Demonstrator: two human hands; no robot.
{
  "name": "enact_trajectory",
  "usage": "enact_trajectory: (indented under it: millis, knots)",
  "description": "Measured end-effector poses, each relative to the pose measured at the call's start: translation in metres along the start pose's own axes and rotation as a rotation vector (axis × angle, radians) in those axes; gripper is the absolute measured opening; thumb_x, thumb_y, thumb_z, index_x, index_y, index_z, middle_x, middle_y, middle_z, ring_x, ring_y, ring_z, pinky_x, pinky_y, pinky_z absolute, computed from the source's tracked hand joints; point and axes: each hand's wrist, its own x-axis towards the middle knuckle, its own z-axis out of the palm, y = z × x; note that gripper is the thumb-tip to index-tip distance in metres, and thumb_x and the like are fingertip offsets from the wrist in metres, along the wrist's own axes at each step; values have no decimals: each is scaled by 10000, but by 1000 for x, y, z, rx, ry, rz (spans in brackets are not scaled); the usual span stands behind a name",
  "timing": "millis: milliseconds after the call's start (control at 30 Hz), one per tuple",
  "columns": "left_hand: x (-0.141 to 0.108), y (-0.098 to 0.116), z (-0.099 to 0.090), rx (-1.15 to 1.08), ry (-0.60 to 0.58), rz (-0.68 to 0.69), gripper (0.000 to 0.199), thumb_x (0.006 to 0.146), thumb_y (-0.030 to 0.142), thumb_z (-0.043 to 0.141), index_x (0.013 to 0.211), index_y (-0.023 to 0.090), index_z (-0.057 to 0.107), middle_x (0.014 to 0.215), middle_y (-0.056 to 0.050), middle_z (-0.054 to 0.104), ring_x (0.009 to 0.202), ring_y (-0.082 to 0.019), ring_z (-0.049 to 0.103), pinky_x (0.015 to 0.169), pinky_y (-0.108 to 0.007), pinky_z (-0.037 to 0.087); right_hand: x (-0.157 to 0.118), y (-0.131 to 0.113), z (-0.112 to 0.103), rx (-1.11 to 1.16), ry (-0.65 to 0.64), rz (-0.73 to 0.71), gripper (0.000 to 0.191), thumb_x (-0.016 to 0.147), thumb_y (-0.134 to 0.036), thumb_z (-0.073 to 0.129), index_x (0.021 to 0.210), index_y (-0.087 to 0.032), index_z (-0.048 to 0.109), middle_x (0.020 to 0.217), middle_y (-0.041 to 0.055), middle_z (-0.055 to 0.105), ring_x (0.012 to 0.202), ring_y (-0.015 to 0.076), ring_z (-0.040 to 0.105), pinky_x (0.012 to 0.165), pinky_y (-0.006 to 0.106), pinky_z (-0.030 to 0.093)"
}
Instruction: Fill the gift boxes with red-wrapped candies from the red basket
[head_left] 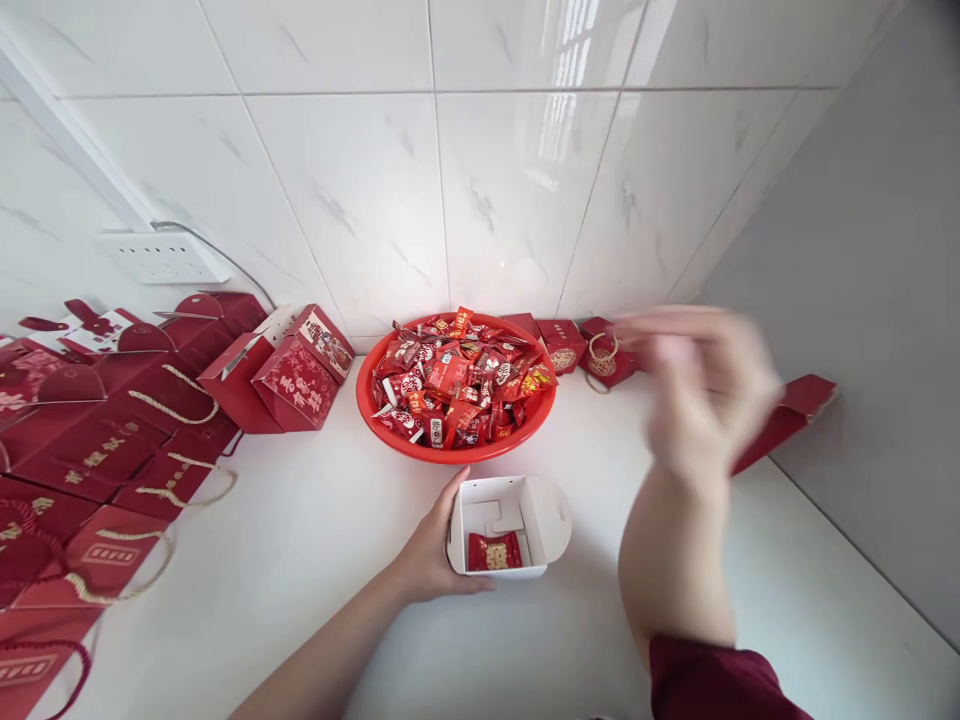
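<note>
My left hand (435, 550) grips the left side of a small white-walled box (536, 525), thumb on the near edge and fingers at the far side. The box's top is open, with a rounded flap standing out to the right. One red-wrapped candy (494, 551) lies on its floor. My right hand (697, 385) is raised over the right side of the table, smeared by motion, so I cannot make out whether its fingers hold anything. Just beyond the box, a red plastic basin (457, 455) is heaped with red-wrapped candies (469, 380).
Many red gift boxes (97, 450) with rope handles crowd the left. Two upright boxes (304, 375) stand left of the basin. Small red boxes (562, 345) line the tiled wall (517, 200). Behind my right hand, a red box (795, 415) lies by the grey panel (877, 300).
</note>
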Motion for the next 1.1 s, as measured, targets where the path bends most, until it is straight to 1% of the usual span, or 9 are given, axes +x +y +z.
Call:
enact_trajectory:
  millis: [133, 167, 267, 367, 500, 667, 733, 900, 1100]
  knots:
    - [-1, 0, -1, 22, 7, -23, 1341, 585, 364, 921, 1585, 301, 29, 1589, -165, 297, 1440, -400, 338, 1163, -553, 315, 9, 17, 61, 53, -554, 45, 310, 1004, -185, 437, 1224, -236, 649, 1189, 68, 685, 1079, 203, 637, 953, 355, 480]
    - [-1, 0, -1, 24, 4, -28, 1334, 594, 370, 916, 1585, 291, 27, 1589, -169, 295, 1438, -400, 341, 1162, -551, 316, 9, 21, 77, -10, -608, 44, 331, 995, -152, 421, 1201, -225, 670, 1164, 78, 689, 1063, 211, 635, 954, 373, 470]
    - [-1, 2, -1, 39, -2, -36, 1327, 599, 382, 911, 1585, 278, 29, 1596, -174, 276, 1442, -400, 332, 1164, -540, 315, 2, 32, 111, -229, -594, -46, 388, 952, -64, 414, 1082, -238, 736, 1263, 98, 630, 1201, 258, 539, 1066, 482, 353]
    - [-1, 4, -2, 68, 2, -46, 1338, 594, 384, 912, 1585, 269, 20, 1605, -182, 249, 1455, -401, 303, 1167, -539, 309, -4, 39, 123, -348, -521, -134, 354, 940, -71, 454, 1044, -249, 741, 1441, 85, 510, 1376, 283, 375, 1172, 577, 160]
    - [-1, 6, -1, 48, -13, -54, 1322, 607, 360, 909, 1579, 287, 17, 1593, -169, 278, 1444, -381, 332, 1158, -518, 334, -3, 41, 114, -358, -455, -165, 251, 958, -155, 501, 889, -222, 733, 1406, 83, 549, 1369, 274, 394, 1197, 590, 98]
    - [0, 6, 0, 31, -13, -52, 1331, 604, 358, 914, 1580, 299, 11, 1570, -163, 327, 1423, -374, 372, 1154, -517, 343, 5, 27, 80, -129, -421, -39, 171, 938, -181, 550, 959, -217, 716, 1185, 91, 656, 1124, 246, 574, 966, 406, 455]
    - [1, 6, 0, 36, -5, -43, 1338, 602, 368, 914, 1582, 297, 6, 1564, -165, 335, 1414, -375, 384, 1149, -524, 348, 5, 18, 63, 17, -470, 39, 148, 926, -168, 559, 971, -199, 697, 1052, 68, 691, 979, 204, 626, 856, 324, 488]
    - [5, 8, 4, 72, 26, -2, 1319, 585, 393, 918, 1581, 287, 59, 1574, -167, 316, 1420, -392, 366, 1158, -554, 321, -5, -11, 29, 245, -707, 187, 245, 910, -108, 500, 1073, -207, 653, 876, -9, 705, 704, 123, 617, 679, 239, 469]
    - [8, 10, 6, 61, 18, 37, 1349, 587, 388, 917, 1584, 280, 16, 1523, -168, 396, 1371, -380, 440, 1125, -521, 379, -27, -28, 28, 385, -1127, 125, 287, 879, -37, 461, 915, -183, 705, 908, 16, 719, 779, 125, 644, 693, 222, 471]
